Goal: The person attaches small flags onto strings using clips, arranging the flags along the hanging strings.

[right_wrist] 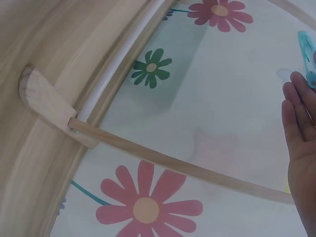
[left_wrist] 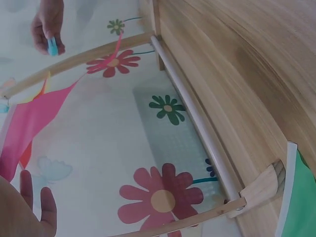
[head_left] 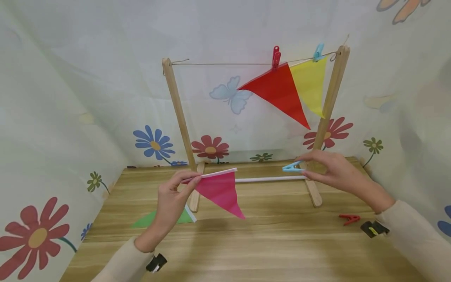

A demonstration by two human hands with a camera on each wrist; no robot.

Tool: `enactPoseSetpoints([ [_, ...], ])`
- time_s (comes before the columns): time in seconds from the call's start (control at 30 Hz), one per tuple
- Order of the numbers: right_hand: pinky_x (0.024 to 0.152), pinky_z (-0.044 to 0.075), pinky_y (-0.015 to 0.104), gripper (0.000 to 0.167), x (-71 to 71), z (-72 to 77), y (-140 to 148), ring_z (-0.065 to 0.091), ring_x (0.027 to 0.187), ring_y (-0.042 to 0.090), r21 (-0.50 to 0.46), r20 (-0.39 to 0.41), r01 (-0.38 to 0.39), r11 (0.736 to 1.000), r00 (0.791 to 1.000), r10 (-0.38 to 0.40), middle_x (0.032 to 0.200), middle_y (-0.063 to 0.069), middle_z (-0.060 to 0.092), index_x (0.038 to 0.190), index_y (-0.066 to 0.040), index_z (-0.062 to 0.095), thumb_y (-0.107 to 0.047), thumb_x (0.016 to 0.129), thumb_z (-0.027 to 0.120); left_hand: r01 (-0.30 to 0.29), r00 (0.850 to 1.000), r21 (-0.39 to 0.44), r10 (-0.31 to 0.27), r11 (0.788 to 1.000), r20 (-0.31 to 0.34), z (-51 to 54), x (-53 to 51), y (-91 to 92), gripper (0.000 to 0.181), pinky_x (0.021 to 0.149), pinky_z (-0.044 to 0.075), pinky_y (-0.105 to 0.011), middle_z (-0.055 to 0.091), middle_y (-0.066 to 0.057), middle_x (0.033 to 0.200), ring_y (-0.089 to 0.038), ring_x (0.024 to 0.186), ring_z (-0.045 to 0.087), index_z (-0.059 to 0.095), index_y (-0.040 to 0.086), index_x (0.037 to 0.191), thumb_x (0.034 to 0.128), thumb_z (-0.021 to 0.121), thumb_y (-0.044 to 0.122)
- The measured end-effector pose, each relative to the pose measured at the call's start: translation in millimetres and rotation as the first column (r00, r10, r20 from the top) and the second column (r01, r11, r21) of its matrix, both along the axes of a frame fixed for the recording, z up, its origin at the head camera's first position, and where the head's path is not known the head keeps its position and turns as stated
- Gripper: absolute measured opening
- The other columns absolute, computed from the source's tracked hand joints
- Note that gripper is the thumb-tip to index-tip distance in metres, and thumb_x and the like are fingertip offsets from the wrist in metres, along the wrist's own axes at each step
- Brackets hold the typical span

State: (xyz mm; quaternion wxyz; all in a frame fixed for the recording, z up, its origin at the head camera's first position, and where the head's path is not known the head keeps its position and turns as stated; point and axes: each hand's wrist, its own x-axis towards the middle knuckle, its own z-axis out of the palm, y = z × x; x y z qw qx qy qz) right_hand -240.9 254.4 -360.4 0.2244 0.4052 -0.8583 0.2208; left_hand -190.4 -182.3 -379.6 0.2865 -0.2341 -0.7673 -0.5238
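the tabletop (head_left: 267,243) bears a wooden stand (head_left: 179,117), its string (head_left: 225,64) tied between two posts. of the person's hands, the left hand (head_left: 170,199) pinches the pink flag (head_left: 222,192) by its white edge, above the tabletop; the right hand (head_left: 338,172) pinches a blue peg (head_left: 291,168) near the right post. the red flag (head_left: 282,92) hangs tilted from the string, pegged, beside the pegged yellow flag (head_left: 311,82). the green flag (head_left: 148,220) lies partly behind the left hand. a red peg (head_left: 349,219) lies below the right hand.
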Motion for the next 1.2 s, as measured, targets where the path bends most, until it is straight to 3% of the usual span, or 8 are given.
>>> enactPoseSetpoints([
  [0.23, 0.07, 0.059, 0.029, 0.045, -3.2, 6.3, -3.9, 0.064, 0.077, 0.006, -0.013, -0.018, -0.013, 1.0, 1.0, 0.012, 0.104, -0.007, 0.073, 0.121, -0.014, 0.07, -0.012, 0.08, 0.087, 0.034, 0.999, 0.017, -0.033, 0.999, -0.005, 3.6, -0.6, 4.6, 0.019, 0.087, 0.054, -0.019, 0.074, -0.006, 0.101, -0.014, 0.092, 0.065, 0.078, 0.007, 0.106, 0.0896, 0.074, -0.002],
  [0.37, 0.066, 0.055, 0.021, 0.035, -6.4, 8.7, -5.4, 0.059, 0.072, 0.004, -0.032, -0.023, -0.056, 0.998, 0.998, 0.055, 0.102, -0.007, 0.073, 0.121, -0.014, 0.07, -0.03, 0.091, 0.078, 0.081, 0.997, 0.025, -0.082, 0.996, 0.013, 6.4, -2.3, 5.8, 0.019, 0.087, 0.056, -0.023, 0.074, -0.005, 0.103, -0.016, 0.092, 0.067, 0.077, 0.005, 0.108, 0.0908, 0.073, -0.002],
  [0.63, 0.07, 0.058, 0.025, 0.044, -6.5, 13.0, -5.7, 0.062, 0.081, 0.005, -0.018, -0.026, -0.023, 1.0, 0.999, 0.023, 0.105, -0.005, 0.074, 0.12, -0.012, 0.07, -0.008, 0.08, 0.086, 0.141, 0.99, 0.065, -0.142, 0.988, 0.013, 10.0, -9.1, 11.8, 0.02, 0.081, 0.059, -0.024, 0.075, -0.01, 0.102, -0.017, 0.085, 0.07, 0.075, 0.002, 0.11, 0.0909, 0.072, -0.005],
  [1.0, 0.07, 0.054, 0.017, 0.034, -6.3, 12.2, -4.9, 0.062, 0.078, 0.005, -0.04, -0.042, -0.046, 0.998, 0.998, 0.044, 0.106, -0.006, 0.073, 0.12, -0.014, 0.07, -0.031, 0.092, 0.077, 0.136, 0.99, 0.07, -0.139, 0.988, 0.035, 9.4, -20.3, 18.6, 0.018, 0.068, 0.059, -0.022, 0.076, -0.012, 0.096, -0.018, 0.074, 0.071, 0.076, 0.002, 0.109, 0.0916, 0.073, -0.001],
  [1.2, 0.077, 0.051, 0.012, 0.052, -6.2, 14.0, -5.9, 0.064, 0.084, 0.006, -0.037, -0.086, -0.053, 0.998, 0.995, 0.05, 0.106, -0.006, 0.073, 0.12, -0.013, 0.071, -0.057, 0.098, 0.053, 0.153, 0.987, 0.063, -0.155, 0.986, 0.032, 9.0, -26.0, 23.7, 0.018, 0.07, 0.061, -0.029, 0.076, -0.01, 0.102, -0.021, 0.078, 0.074, 0.077, 0.005, 0.109, 0.092, 0.073, 0.001],
])
